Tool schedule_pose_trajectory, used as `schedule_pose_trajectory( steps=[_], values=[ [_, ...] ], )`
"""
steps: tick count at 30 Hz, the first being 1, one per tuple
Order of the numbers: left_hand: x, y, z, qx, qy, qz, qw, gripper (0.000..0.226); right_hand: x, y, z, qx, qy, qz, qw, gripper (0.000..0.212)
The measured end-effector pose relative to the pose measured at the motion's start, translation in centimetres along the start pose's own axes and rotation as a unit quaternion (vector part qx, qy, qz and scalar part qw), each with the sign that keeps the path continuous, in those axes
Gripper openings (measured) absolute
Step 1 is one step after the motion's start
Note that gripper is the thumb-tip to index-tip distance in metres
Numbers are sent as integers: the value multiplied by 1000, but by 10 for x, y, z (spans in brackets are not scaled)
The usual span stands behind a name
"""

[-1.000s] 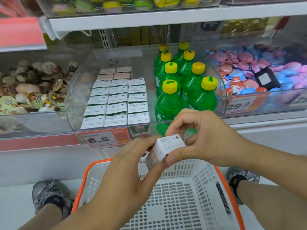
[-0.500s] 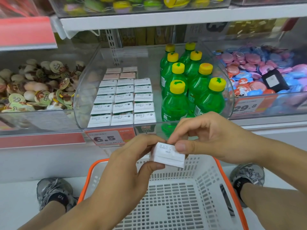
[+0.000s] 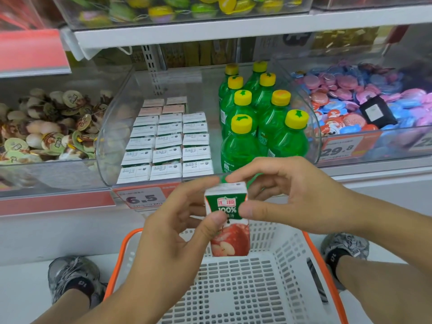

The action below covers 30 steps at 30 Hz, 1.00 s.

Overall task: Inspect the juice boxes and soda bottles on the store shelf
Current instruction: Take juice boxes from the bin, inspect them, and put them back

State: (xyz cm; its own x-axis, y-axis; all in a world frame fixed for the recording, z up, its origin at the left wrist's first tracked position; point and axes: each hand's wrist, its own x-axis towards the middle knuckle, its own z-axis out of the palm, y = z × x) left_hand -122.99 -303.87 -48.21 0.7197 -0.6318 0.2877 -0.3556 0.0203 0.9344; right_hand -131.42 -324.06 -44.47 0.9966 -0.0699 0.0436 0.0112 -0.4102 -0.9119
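Juice box held upright over the basket, front face toward the camera — both hands have it. The left hand pinches it with the thumb across the front panel and fingers curled behind; the right hand grips the top corner between thumb and forefinger, its other fingers loosely spread. Judging by this, the inspection step is under way on one carton, with the front label being read; the next move probably calls for setting it back in its row or picking up a bottle, neither yet started. The carton's green band carries "100%" under a red logo whose characters are too small to make out, above a picture of cut apples. Just behind, on the shelf, a clear bin holds the rest of the juice boxes in tidy rows on the left and green soda bottles with yellow caps on the right. A price tag on the bin's front reads "6.5"; another tag, by the neighbouring bin of pink and blue packets, reads "29.8". Printed dates on the carton tops are illegible.
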Motion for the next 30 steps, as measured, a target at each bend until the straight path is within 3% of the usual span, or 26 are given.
schedule_pose_trajectory(
  steps=[4,8,17,21,24,30],
  values=[
    [1,-1,-1,-52,38,-28,997,32,-1,-7,21,-73,46,0,996,50],
    [3,-1,-6,-98,61,-75,990,28,-3,-5,31,-38,-24,13,999,76],
    [6,1,-13,-101,65,-100,988,39,5,-6,26,71,-21,12,997,82],
    [7,1,-14,-104,23,-123,987,40,7,-6,30,89,45,9,995,75],
    [3,1,-11,-133,-34,-151,979,41,8,-6,34,172,80,18,982,57],
    [0,-1,-10,-151,-84,-183,968,35,6,-8,33,214,85,27,973,29]
  ],
)
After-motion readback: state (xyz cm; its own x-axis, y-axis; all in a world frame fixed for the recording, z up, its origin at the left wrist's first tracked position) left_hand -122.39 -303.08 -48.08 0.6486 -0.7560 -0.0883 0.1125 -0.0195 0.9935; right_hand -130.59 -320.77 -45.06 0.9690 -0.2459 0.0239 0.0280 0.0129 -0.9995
